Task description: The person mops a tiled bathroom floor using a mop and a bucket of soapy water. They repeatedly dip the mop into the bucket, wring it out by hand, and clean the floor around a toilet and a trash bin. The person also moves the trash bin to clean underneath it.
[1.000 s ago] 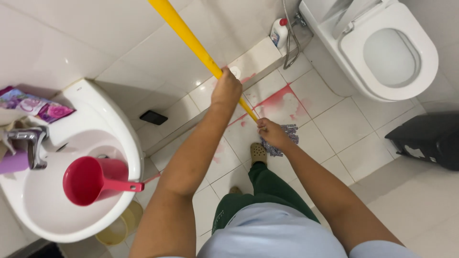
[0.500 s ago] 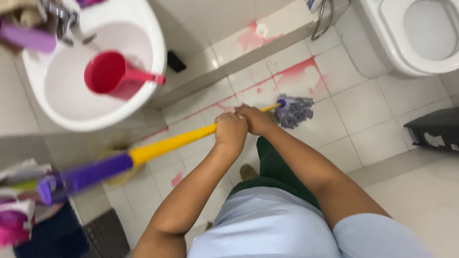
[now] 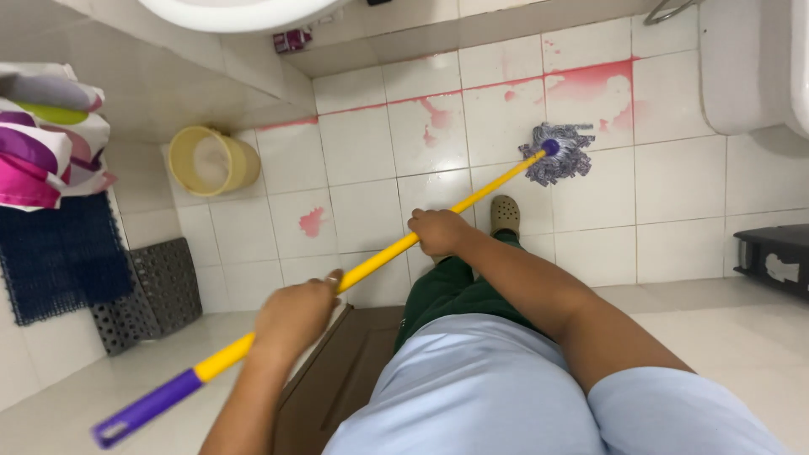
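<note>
Long mop with yellow plastic shaft and purple grip end (image 3: 455, 206), grey-purple string head (image 3: 558, 154) resting on the white tiled floor (image 3: 674, 194), on the edge of a pink stain patch (image 3: 590, 84) near the back wall. Shaft runs diagonal from the head at upper right down to lower left, purple end low in view.

Right hand (image 3: 438, 232) wrapped closed around the yellow shaft about midway, fingers curled fully over. Left hand (image 3: 295, 316) closed around the shaft lower down, nearer the purple grip, thumb on top. Both hands well apart on the shaft.

Handling, judged: shaft looks stiff and light, smooth plastic, may slip if wet; head soft, floppy, heavier when soaked. Two-hand hold spread along the shaft gives the best leverage; purple end is the likely grip zone.

Around: olive clog shoe (image 3: 505, 215) just beside the shaft, near the head. Smaller pink spot (image 3: 313, 222) on tiles to the left. Yellow round plastic bucket (image 3: 211, 160) on its side near the left wall. White washbasin underside (image 3: 244, 13) at top. White toilet base (image 3: 750, 67) top right. Dark blue mat (image 3: 59, 253) and grey perforated mat (image 3: 147, 291) at left, patterned pink-purple cloth (image 3: 46, 135) above them. Black object (image 3: 775, 257) at right edge.
</note>
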